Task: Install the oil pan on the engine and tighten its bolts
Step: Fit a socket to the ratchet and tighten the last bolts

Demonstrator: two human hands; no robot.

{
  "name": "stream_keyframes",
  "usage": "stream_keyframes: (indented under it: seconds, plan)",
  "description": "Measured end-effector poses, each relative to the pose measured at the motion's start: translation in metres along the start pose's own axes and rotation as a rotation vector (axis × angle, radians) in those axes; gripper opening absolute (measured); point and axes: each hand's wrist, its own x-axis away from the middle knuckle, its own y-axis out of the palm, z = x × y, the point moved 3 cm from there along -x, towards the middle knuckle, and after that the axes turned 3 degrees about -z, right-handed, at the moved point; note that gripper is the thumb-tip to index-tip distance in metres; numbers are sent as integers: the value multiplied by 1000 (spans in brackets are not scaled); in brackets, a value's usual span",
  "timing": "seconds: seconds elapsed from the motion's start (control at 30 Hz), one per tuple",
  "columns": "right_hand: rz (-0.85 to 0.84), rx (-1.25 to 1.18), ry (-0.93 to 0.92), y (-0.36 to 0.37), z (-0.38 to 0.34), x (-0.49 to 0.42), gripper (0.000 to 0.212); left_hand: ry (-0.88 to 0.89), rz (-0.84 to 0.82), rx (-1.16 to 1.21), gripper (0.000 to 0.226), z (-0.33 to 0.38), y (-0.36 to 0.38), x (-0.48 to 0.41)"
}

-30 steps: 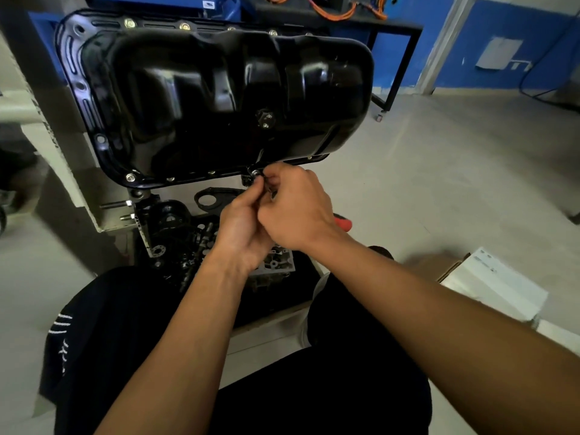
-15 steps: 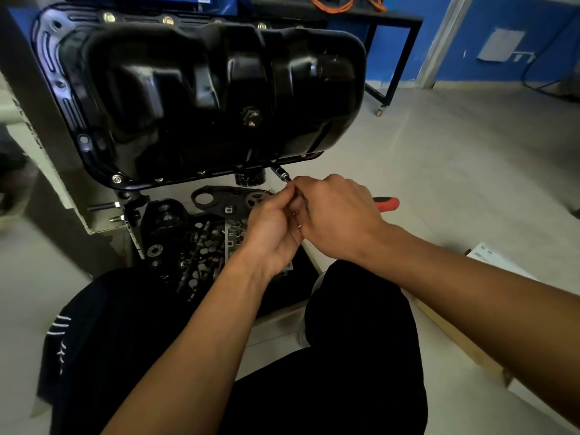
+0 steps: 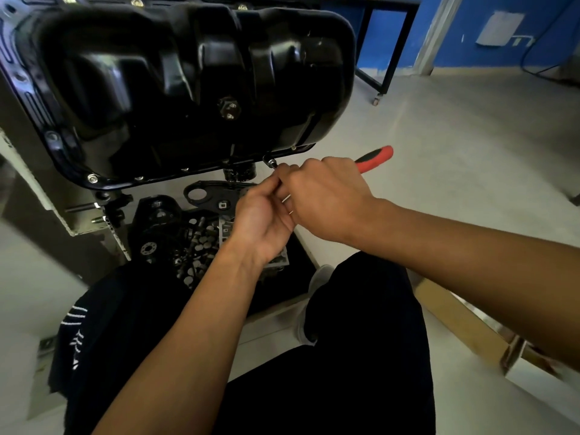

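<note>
A glossy black oil pan [image 3: 188,89] sits against the engine on its stand, with bolt heads [image 3: 92,178] along its flange. A ratchet with a red and black handle [image 3: 375,158] points its socket end [image 3: 270,162] at the flange's lower right edge. My right hand [image 3: 323,199] grips the ratchet's shaft just behind the socket. My left hand [image 3: 260,221] meets it from below, fingers pinching the same shaft near the head. The bolt under the socket is hidden.
A tray of dark engine parts and loose bolts [image 3: 188,243] lies on the floor under the pan. A black timing cover piece [image 3: 204,196] leans there. A cardboard box [image 3: 502,346] sits at the right. A black table leg with a caster [image 3: 376,95] stands behind.
Both hands have moved right along the flange's lower edge, from its middle to the lower right corner. The red handle now sticks out further beyond my right hand.
</note>
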Motion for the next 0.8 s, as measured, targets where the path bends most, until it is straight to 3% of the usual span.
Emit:
stream_keyframes:
  seconds: [0.13, 0.3, 0.47, 0.57, 0.7, 0.8]
  plan:
    - [18, -110, 63, -2, 1, -5, 23, 2, 31, 23, 30, 1, -5, -3]
    - [49, -207, 147, 0, -1, -6, 8, -19, 12, 41, 35, -1, -10, -4]
    - [-21, -178, 79, -1, 7, 0, 27, 6, 3, 26, 30, -2, -1, -1]
    - [-50, -97, 39, 2, 9, 8, 27, 5, 8, -39, 35, -8, 4, 3]
    - [-67, -50, 80, 5, 19, 22, 28, -8, -43, -78, 47, -17, 14, 4]
    - [-88, -110, 146, 4, 32, 27, 31, -25, -64, -106, 42, -22, 27, 0]
